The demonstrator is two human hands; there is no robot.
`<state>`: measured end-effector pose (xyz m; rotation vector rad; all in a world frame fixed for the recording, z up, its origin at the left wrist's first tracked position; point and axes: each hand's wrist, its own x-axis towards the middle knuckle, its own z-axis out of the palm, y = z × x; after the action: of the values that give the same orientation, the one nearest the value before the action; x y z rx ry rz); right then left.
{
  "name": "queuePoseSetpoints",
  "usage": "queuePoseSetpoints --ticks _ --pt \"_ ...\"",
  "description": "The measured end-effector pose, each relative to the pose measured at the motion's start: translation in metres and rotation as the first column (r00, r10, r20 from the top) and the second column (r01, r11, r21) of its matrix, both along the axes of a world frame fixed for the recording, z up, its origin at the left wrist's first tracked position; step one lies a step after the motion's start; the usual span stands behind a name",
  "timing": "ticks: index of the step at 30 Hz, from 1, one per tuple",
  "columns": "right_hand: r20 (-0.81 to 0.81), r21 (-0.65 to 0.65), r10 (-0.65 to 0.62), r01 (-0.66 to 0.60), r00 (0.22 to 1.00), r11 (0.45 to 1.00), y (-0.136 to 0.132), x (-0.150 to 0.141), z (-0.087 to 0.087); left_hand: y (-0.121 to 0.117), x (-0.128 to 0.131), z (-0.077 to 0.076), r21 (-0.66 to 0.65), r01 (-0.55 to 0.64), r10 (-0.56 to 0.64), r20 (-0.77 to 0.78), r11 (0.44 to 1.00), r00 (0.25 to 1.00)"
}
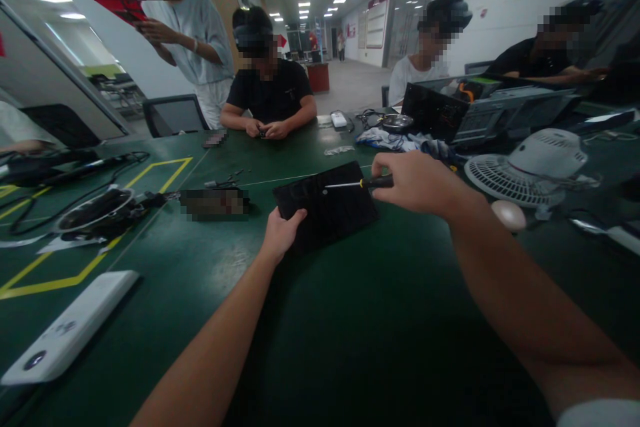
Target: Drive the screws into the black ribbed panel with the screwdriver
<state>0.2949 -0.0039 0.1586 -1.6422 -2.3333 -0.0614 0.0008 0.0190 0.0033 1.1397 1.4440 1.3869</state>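
Note:
A flat black panel (pixel 330 210) lies on the green table (pixel 350 333) in front of me. My left hand (pixel 280 235) grips its near left corner with the fingers curled over the edge. My right hand (pixel 413 181) is closed round the black handle of a thin screwdriver (pixel 350 183). The shaft points left and its tip rests on the panel's upper part.
A white fan (pixel 530 170) lies at the right beside open black device cases (pixel 480 113). Cables and a round part (pixel 95 210) sit at the left, a white box (pixel 70 327) near left. Several people sit or stand across the table.

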Motion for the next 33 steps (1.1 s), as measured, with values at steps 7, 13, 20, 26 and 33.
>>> queuePoseSetpoints --ticks 7,13,20,26,33 --pt "-0.031 0.047 -0.012 0.014 0.999 0.999 0.002 0.003 0.004 0.001 -0.001 -0.001 0.012 -0.007 0.007 -0.026 1.000 1.000" --pt "-0.021 0.026 -0.026 0.026 0.999 0.999 -0.001 -0.005 0.003 0.002 -0.001 -0.001 0.011 -0.011 0.012 -0.017 1.000 1.000" --pt "-0.041 0.027 -0.020 0.021 0.999 0.999 0.000 -0.007 0.000 -0.001 0.001 0.003 -0.008 -0.022 0.022 -0.008 1.000 1.000" --pt "-0.043 0.014 -0.030 0.030 0.999 0.999 0.001 -0.008 -0.001 -0.001 0.002 0.003 -0.001 -0.019 0.018 -0.006 1.000 1.000" --pt "-0.018 0.003 -0.014 0.014 1.000 1.000 0.002 -0.009 -0.002 -0.001 0.002 0.002 -0.004 -0.026 0.026 0.003 1.000 1.000"
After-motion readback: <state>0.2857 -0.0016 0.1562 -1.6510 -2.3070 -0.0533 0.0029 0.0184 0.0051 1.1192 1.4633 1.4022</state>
